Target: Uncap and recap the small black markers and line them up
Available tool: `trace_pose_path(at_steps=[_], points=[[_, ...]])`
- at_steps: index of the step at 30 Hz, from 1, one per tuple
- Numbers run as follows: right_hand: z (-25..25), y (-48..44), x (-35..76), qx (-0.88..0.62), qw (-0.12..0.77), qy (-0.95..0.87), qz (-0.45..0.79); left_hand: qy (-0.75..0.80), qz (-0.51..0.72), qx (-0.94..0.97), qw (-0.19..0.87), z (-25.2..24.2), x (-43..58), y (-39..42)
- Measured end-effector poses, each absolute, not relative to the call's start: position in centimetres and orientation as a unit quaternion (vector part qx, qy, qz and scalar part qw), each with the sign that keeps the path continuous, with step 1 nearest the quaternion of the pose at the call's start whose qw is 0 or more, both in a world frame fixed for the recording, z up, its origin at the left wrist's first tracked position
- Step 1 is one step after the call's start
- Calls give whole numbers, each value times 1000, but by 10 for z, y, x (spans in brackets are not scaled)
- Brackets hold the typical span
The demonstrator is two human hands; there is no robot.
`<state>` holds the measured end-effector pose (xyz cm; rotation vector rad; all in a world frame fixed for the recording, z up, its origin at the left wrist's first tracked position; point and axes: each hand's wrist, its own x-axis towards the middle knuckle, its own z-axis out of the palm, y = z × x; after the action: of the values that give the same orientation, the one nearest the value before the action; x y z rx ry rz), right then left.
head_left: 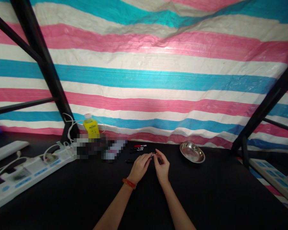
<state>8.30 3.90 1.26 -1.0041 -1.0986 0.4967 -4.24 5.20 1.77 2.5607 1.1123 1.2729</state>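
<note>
My left hand (140, 165) and my right hand (162, 165) meet fingertip to fingertip low over the black table. Between them is a small, dark and shiny piece (153, 155), too small to name. Both hands are closed in a pinch around it, and the fingers cover most of it. Just beyond my left hand lie a red pen-like stick (140, 146) and several black pen-like sticks (136, 149). Another dark stick (129, 161) lies left of my left fingers, partly hidden by them.
A round metal dish (192, 152) sits to the right. At the left are a yellow bottle (91, 127), blurred items, and a long white power strip (42, 169) with plugs and cables. Another power strip (276, 177) is at the right edge. Black frame bars and a striped sheet (158, 80) stand behind.
</note>
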Motion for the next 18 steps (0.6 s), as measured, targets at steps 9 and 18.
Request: trace_pose_path(at_steps=[9,18], points=[[20,34,80,-445,677,-556,184,336,463,817,68,11,-43,56],[14,36,79,-465,691,-520,189,351,454,814,90,8,-44,56]])
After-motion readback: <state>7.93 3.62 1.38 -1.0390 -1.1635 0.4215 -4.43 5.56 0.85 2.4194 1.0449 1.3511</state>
